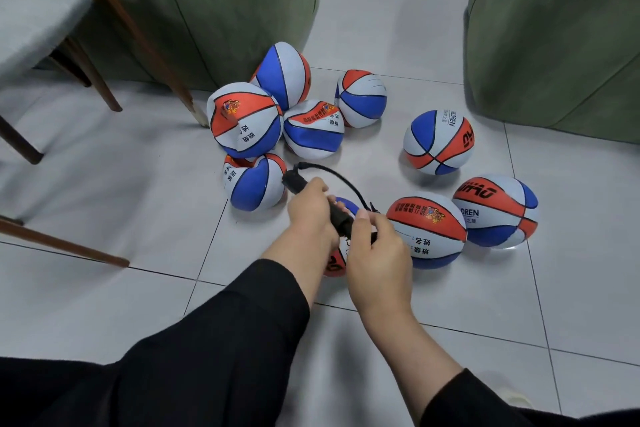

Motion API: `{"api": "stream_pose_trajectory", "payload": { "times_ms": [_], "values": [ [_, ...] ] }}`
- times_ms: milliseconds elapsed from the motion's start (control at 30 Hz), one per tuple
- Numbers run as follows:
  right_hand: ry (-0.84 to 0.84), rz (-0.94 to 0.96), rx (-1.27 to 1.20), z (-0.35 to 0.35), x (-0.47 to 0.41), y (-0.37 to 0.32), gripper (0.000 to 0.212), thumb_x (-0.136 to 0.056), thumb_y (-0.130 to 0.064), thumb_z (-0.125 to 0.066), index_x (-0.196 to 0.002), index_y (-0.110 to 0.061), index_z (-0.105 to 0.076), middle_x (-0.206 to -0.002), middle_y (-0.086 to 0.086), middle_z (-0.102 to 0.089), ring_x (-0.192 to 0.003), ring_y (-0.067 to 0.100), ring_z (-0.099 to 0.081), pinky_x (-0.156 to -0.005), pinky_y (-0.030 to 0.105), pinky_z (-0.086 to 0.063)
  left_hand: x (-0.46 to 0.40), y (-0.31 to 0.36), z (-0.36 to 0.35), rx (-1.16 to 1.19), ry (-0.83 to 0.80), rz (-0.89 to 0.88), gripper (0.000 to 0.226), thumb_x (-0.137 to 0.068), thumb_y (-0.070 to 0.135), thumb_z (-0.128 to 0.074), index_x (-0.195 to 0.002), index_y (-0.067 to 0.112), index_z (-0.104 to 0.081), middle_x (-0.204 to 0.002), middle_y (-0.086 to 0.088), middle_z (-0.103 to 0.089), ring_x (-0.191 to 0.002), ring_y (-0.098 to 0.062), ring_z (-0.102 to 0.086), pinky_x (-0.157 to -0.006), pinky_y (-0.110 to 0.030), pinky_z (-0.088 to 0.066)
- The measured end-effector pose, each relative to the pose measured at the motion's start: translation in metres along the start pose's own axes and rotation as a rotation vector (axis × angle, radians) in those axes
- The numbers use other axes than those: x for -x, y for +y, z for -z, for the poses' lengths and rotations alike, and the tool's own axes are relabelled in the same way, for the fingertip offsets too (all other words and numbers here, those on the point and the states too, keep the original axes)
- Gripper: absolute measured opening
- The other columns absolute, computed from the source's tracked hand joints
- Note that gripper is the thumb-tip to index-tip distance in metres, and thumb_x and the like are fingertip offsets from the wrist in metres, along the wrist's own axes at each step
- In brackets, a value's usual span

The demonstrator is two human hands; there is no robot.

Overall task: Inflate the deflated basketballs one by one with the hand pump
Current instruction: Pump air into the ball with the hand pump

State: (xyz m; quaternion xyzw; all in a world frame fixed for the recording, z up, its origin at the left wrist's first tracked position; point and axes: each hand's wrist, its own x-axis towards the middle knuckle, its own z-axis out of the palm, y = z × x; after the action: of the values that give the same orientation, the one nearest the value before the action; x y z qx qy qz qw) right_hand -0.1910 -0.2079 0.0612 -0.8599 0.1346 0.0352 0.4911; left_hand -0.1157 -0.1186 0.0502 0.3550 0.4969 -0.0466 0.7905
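Gripping the black pump at frame centre, the left hand wraps its barrel and the right hand clasps its lower end — a ball lies directly beneath both, mostly hidden; other balls cluster above and right.

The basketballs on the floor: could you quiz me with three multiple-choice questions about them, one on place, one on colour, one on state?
1. Where does the crumpled pile of balls lie?
A. beside the green sofa
B. on the grey chair
C. on a table

2. What colours are the balls?
A. plain orange
B. red, blue and white
C. green and black

3. What do the hands hold?
A. nothing
B. a ball each
C. the black pump

Answers:
1 A, the pile leans at the foot of the green sofa.
2 B, every panel shows those three.
3 C, the left hand and right hand both hold the black pump.
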Motion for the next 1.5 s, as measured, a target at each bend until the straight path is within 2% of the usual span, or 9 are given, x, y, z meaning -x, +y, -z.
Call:
{"api": "stream_pose_trajectory", "payload": {
  "times_ms": [233,400,600,900,1000,1200,1300,1433,1500],
  "values": [
    [0.018,0.036,-0.061,0.012,0.013,0.007,0.032,-0.102,-0.045,-0.039,-0.094,-0.027,-0.064,-0.067,-0.017,-0.060,-0.071,0.004,-0.055,-0.058,0.025,-0.043,-0.047,0.049,0.027,0.042,0.124,-0.082,0.010,-0.092,0.009,-0.057,-0.083,0.011,-0.054,-0.058,-0.001,-0.050,-0.044,-0.015,-0.048,-0.061,-0.030,-0.056],
    [0.056,-0.025,-0.080,0.010,0.000,0.008,0.037,-0.104,-0.037,-0.037,-0.117,-0.024,-0.069,-0.076,-0.018,-0.059,-0.083,0.015,-0.055,-0.075,0.033,-0.042,-0.032,0.026,0.013,0.040,0.122,-0.071,0.002,-0.093,0.010,-0.055,-0.092,0.011,-0.054,-0.057,0.000,-0.047,-0.041,-0.014,-0.046,-0.047,-0.024,-0.049],
    [0.106,-0.031,-0.060,-0.012,-0.010,0.020,0.038,-0.106,-0.037,-0.036,-0.102,-0.015,-0.067,-0.085,0.008,-0.068,-0.083,0.032,-0.055,-0.069,0.038,-0.038,-0.015,-0.016,-0.003,-0.003,0.077,-0.038,0.010,-0.087,0.021,-0.057,-0.085,0.013,-0.052,-0.057,-0.001,-0.048,-0.040,-0.018,-0.046,-0.049,-0.027,-0.047],
    [-0.127,-0.015,-0.017,-0.033,-0.011,0.021,0.051,-0.101,-0.057,-0.026,-0.111,-0.024,-0.064,-0.102,-0.001,-0.071,-0.096,0.023,-0.062,-0.082,0.038,-0.049,-0.029,-0.007,0.015,-0.065,0.031,-0.072,0.008,-0.090,0.014,-0.057,-0.092,0.010,-0.051,-0.064,-0.008,-0.051,-0.047,-0.021,-0.049,-0.051,-0.031,-0.049],
    [-0.061,-0.019,-0.182,-0.044,-0.038,0.032,0.035,-0.108,-0.046,-0.030,-0.101,-0.032,-0.060,-0.103,-0.005,-0.066,-0.099,0.016,-0.060,-0.088,0.036,-0.047,-0.045,-0.002,0.026,-0.237,0.026,-0.137,0.007,-0.090,0.016,-0.059,-0.092,0.011,-0.055,-0.063,-0.006,-0.058,-0.051,-0.021,-0.055,-0.056,-0.030,-0.052],
    [-0.254,-0.127,0.049,-0.050,-0.118,0.061,0.042,-0.108,-0.025,-0.043,-0.145,-0.007,-0.046,-0.140,0.012,-0.052,-0.131,0.027,-0.048,-0.105,0.033,-0.036,-0.060,-0.014,0.027,-0.581,-0.021,-0.311,0.016,-0.088,0.031,-0.064,-0.083,0.017,-0.059,-0.075,-0.005,-0.057,-0.071,-0.023,-0.055,-0.072,-0.037,-0.050],
    [-0.395,-0.157,0.078,-0.052,-0.137,0.075,0.037,-0.108,-0.025,-0.042,-0.140,-0.012,-0.053,-0.130,0.003,-0.061,-0.114,0.020,-0.056,-0.098,0.032,-0.045,-0.069,-0.010,0.026,-0.652,-0.005,-0.386,0.025,-0.091,0.036,-0.063,-0.089,0.011,-0.064,-0.076,-0.004,-0.061,-0.072,-0.022,-0.060,-0.073,-0.037,-0.053],
    [-0.277,-0.260,-0.106,-0.064,-0.145,0.091,0.021,-0.104,-0.026,-0.051,-0.114,-0.014,-0.065,-0.101,0.001,-0.071,-0.093,0.019,-0.066,-0.074,0.029,-0.054,-0.075,-0.001,0.022,-0.784,-0.002,-0.473,0.026,-0.098,0.038,-0.059,-0.091,0.013,-0.061,-0.077,-0.001,-0.064,-0.072,-0.017,-0.062,-0.067,-0.033,-0.051],
    [-0.238,-0.372,-0.208,-0.074,-0.146,0.096,0.021,-0.100,-0.030,-0.059,-0.116,-0.016,-0.061,-0.099,0.005,-0.071,-0.086,0.020,-0.068,-0.079,0.037,-0.059,-0.080,0.001,0.026,-0.838,0.005,-0.460,0.027,-0.099,0.038,-0.058,-0.086,0.015,-0.057,-0.074,-0.001,-0.059,-0.070,-0.018,-0.058,-0.066,-0.033,-0.050]
  ]
}}
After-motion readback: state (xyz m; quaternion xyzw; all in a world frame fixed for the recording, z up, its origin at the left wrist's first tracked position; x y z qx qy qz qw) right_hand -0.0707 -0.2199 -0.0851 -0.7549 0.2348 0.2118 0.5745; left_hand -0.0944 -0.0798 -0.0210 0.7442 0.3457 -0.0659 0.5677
